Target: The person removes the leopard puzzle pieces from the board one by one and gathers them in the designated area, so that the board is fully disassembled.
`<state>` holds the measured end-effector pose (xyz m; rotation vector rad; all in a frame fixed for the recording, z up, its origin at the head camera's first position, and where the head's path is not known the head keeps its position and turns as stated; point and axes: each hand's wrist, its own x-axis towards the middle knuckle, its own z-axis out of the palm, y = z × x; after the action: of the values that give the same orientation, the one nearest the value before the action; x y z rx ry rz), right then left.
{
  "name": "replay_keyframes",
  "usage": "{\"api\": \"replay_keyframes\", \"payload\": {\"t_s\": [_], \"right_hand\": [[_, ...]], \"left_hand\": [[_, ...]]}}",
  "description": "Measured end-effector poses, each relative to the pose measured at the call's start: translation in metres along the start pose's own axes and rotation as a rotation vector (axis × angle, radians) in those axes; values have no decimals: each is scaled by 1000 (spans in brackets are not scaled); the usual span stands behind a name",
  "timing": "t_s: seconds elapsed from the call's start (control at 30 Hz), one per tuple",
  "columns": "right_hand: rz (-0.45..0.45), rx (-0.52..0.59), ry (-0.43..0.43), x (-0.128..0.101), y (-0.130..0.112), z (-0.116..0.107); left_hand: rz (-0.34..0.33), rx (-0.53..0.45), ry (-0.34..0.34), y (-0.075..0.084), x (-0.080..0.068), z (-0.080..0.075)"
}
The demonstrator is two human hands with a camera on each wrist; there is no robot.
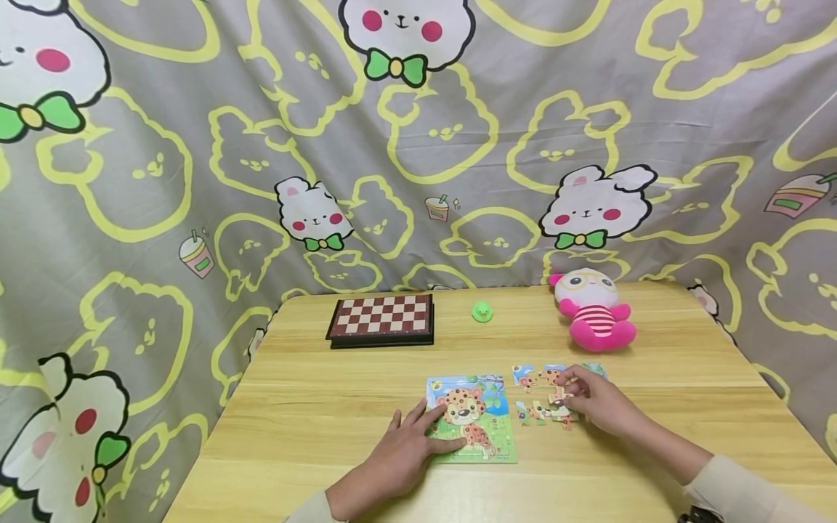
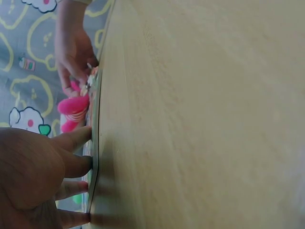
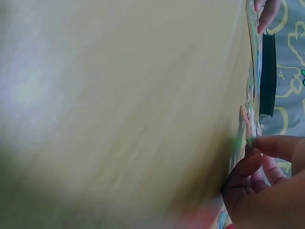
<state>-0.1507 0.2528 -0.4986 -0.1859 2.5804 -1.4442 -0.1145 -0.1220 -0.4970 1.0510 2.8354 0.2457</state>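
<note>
Head view: left hand (image 1: 408, 450) flat on puzzle board (image 1: 472, 418); right hand (image 1: 598, 403) pinches puzzle piece (image 1: 559, 396).

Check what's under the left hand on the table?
The left hand rests with straight fingers on the puzzle board, covering its left edge. The leopard picture beside the fingers shows; whatever the board carries beneath the hand is hidden.

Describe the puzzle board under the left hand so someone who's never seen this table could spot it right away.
On the wooden table, look at the near edge, in front of the chessboard. The puzzle board lies flat there under the left hand. Unlike the loose pieces to its right, it is one rectangle showing a spotted cartoon leopard.
</note>
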Motion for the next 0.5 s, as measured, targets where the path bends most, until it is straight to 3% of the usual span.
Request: {"api": "replay_keyframes", "payload": {"t_s": [0.27, 0.5], "right_hand": [[-59, -152, 59, -2, 5, 1], [-40, -173, 57, -1, 8, 0]], "left_hand": [[-2, 8, -7, 1, 1, 0], [1, 9, -5, 0, 0, 0]]}}
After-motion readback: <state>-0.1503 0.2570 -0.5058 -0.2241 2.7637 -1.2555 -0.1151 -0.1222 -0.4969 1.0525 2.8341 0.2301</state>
